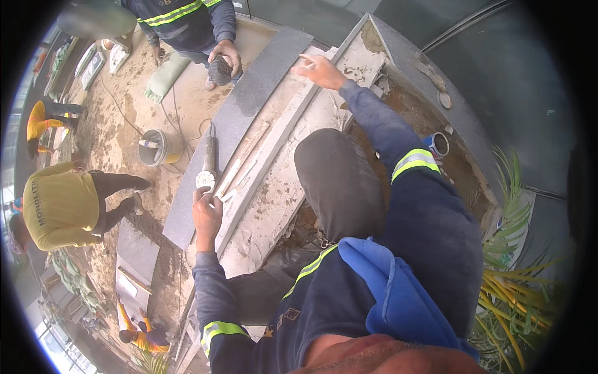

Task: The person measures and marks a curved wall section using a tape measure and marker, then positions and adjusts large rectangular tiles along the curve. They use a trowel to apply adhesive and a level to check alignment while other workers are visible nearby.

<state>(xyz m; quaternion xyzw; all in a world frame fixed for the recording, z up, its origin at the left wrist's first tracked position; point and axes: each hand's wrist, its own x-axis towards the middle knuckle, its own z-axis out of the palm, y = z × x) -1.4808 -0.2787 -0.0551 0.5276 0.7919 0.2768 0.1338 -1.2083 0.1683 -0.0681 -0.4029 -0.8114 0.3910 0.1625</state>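
A long grey stone slab (240, 103) lies along a raised, cement-smeared ledge (274, 193) in front of me. On the slab rests an angle grinder (209, 156) with a pale disc. My left hand (207, 219) is just below that disc, at the slab's inner edge, its thumb and fingers apart with nothing visible in them. Thin pale strips (240, 165) lie beside it in the channel along the slab. Farther up, my right hand (320, 70) reaches over the far part of the ledge, fingers stretched out and holding nothing I can see.
A co-worker (187, 25) across the slab holds a dark lump (220, 71). On the floor stand a bucket (161, 148) and a green sack (167, 77). Other people work at left, one in a yellowish shirt (65, 206). Right of me are a blue-rimmed can (438, 144) and plants (507, 299).
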